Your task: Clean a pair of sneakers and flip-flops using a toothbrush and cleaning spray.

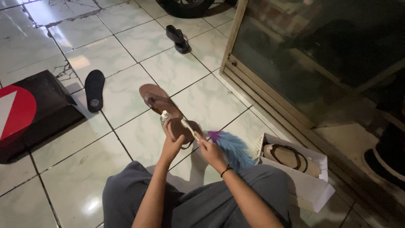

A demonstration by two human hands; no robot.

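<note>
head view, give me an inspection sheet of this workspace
surface: pale tiled floor, glossy, with cracks at the far left.
job's things: brown sandal held up off the floor; small bottle beside it; white brush against the sandal's heel end; blue and purple duster by the right hand.
clutter: black insole, black sandal, dark box with a red and white mark, open white shoebox holding a second sandal.
grippers: left hand grips the brown sandal; right hand holds the brush.
cables: nothing seen.
surroundings: glass door in a wooden frame at right; tyre at top.
</note>
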